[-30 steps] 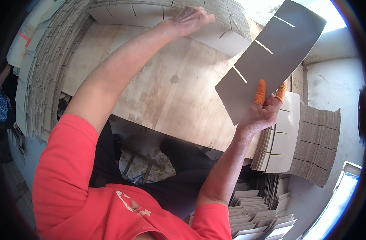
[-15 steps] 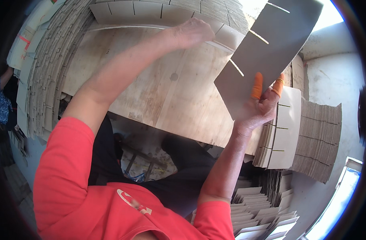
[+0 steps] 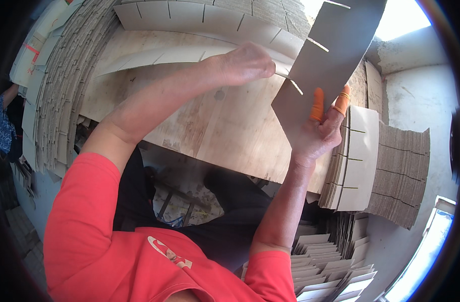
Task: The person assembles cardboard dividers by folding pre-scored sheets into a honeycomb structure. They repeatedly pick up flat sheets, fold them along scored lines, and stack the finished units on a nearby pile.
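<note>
My left hand (image 3: 250,63) is closed on a long, pale slotted cardboard strip (image 3: 162,55) near its right end, above the wooden tabletop (image 3: 210,116). The strip stretches away to the left behind my forearm, and its end pokes out past my fingers toward the panel. My right hand (image 3: 323,132) wears orange finger cots on two fingers. It grips the lower end of a wide grey slotted cardboard panel (image 3: 335,55), tilted up with several slots along its left edge. Part of the grip is hidden behind the panel.
A long row of slotted strips (image 3: 184,12) lines the table's far side. High cardboard stacks (image 3: 74,75) stand at the left. Bundled panels (image 3: 360,161) sit at the right, with more stacked pieces (image 3: 315,261) below. Another person's patterned clothing (image 3: 3,128) shows far left.
My left hand has drawn a slotted strip away from the far row, toward me. The panel in my right hand has shifted slightly left and turned more upright.
</note>
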Demonstrator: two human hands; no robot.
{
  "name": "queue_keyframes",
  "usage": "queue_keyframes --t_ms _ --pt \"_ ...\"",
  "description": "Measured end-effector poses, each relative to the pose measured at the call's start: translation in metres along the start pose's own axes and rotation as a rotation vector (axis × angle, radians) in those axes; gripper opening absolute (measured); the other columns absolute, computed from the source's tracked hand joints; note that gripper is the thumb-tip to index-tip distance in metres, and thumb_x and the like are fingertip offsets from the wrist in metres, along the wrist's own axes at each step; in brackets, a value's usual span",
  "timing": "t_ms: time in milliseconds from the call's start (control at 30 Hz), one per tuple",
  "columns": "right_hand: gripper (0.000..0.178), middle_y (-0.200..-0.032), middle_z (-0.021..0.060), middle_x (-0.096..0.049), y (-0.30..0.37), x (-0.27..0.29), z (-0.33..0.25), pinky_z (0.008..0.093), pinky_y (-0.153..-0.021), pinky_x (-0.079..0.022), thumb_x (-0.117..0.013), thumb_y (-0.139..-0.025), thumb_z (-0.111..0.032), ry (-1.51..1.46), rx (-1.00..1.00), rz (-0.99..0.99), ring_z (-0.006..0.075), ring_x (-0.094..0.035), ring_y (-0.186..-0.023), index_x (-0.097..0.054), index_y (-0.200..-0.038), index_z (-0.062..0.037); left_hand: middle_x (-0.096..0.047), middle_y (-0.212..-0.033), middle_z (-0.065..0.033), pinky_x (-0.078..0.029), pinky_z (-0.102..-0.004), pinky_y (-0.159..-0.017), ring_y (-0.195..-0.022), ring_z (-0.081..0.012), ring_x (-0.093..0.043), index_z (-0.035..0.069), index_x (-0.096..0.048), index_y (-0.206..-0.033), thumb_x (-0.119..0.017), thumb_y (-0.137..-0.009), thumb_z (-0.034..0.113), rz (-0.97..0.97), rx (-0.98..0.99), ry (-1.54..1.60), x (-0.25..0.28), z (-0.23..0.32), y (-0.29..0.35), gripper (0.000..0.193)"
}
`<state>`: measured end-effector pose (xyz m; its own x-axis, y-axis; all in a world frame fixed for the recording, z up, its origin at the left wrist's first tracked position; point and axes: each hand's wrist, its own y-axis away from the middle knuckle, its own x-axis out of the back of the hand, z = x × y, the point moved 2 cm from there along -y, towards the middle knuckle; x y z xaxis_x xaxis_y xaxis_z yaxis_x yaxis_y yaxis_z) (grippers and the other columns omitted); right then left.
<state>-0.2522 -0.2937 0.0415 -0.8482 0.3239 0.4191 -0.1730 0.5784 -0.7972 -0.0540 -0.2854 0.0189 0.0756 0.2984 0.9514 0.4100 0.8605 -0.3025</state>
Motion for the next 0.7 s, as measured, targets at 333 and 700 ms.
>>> queue_keyframes --t_ms 333,700 --pt "0.061 -0.122 0.0151 -0.061 0.000 0.000 -0.009 0.0257 -0.082 -0.052 -0.057 -0.083 0.014 -0.004 0.033 -0.032 0.0133 -0.065 -0.091 -0.035 -0.139 0.0044 -0.051 -0.062 -0.0067 -0.050 -0.0301 -0.047 -0.064 -0.0192 -0.056 0.002 -0.055 -0.062 -0.062 -0.055 0.003 0.055 -0.070 -0.139 0.022 0.040 0.009 0.010" --pt "0.067 -0.114 0.0164 -0.064 0.006 -0.004 -0.010 0.0269 -0.077 -0.053 -0.058 -0.082 0.013 -0.031 0.003 -0.136 0.0141 -0.066 -0.089 -0.033 -0.142 0.0003 -0.050 -0.063 -0.0062 -0.050 -0.0287 -0.048 -0.063 -0.0183 -0.055 0.001 -0.054 -0.060 -0.063 -0.053 0.004 0.067 -0.075 -0.101 0.032 0.060 0.017 0.012"
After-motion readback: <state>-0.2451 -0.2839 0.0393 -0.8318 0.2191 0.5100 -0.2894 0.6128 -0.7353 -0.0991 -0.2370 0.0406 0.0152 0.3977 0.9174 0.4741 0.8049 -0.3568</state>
